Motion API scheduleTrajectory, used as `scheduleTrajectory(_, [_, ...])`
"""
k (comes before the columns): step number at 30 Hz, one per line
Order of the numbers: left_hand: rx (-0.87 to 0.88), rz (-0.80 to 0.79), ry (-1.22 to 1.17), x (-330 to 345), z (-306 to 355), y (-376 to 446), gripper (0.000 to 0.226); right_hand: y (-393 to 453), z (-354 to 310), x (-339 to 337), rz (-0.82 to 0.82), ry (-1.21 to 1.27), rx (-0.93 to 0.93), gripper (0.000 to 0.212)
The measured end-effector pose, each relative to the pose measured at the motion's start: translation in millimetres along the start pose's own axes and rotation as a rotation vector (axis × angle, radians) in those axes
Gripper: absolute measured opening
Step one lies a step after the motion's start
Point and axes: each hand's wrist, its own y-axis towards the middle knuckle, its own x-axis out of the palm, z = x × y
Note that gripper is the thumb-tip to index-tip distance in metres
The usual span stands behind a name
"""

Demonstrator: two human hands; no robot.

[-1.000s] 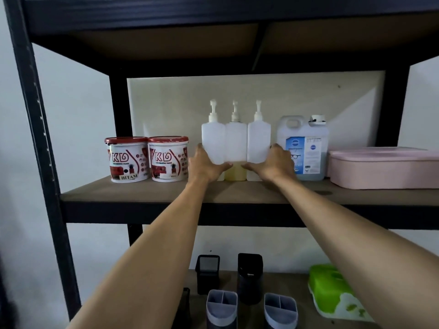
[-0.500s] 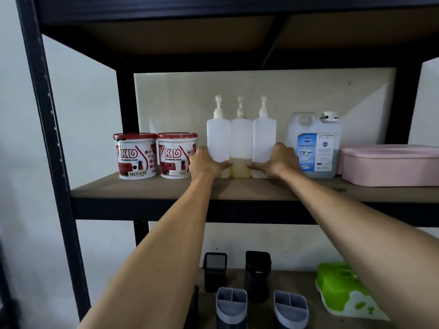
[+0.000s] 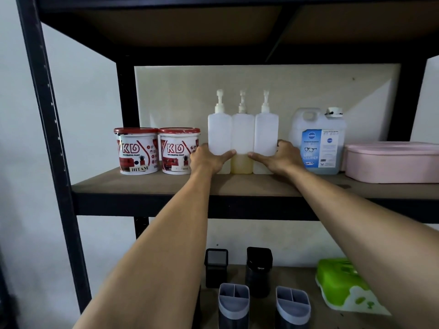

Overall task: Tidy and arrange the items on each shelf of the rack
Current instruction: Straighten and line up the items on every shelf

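Both hands clamped on a row of 3 pump bottles, middle shelf.

Left hand [image 3: 207,160] grips the left pump bottle [image 3: 219,136], thumb across its front; right hand [image 3: 280,159] grips the right pump bottle [image 3: 266,135] the same way. Hands apart, thumbs pointing inward toward the middle pump bottle [image 3: 242,141], which has yellowish liquid in its lower part. 3 bottles upright, touching side by side, on the rack [image 3: 50,129] shelf board [image 3: 142,184]. Left of them: 2 KD paint tubs [image 3: 158,150], red lids, touching each other; the nearer tub is just beside the left hand. Right: lens cleaner jug [image 3: 319,141], then pink lidded box [image 3: 392,161]. Shelf below: 2 black containers [image 3: 237,267], 2 grey divided holders [image 3: 263,305], green-and-white box [image 3: 342,283].
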Motion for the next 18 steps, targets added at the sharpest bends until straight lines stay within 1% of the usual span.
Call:
scheduleTrajectory(7, [0.013,0.006,-0.004,-1.6,-6.4,3.1,0.079,0.9,-4.0,3.2,-0.005,-0.008,-0.020,0.087])
scheduleTrajectory(11, [0.013,0.006,0.012,0.1,-9.5,3.7,0.081,-2.1,-5.1,5.8,-0.023,-0.040,0.001,0.093])
scheduleTrajectory(15, [-0.008,-0.028,0.091,0.2,-1.6,-5.3,0.082,-4.2,-3.3,-1.0,-0.053,-0.056,0.018,0.090])
scheduleTrajectory(18, [-0.033,0.015,0.164,-4.8,11.0,-26.6,0.079,-10.5,-1.1,-11.5,-0.035,-0.066,0.023,0.091])
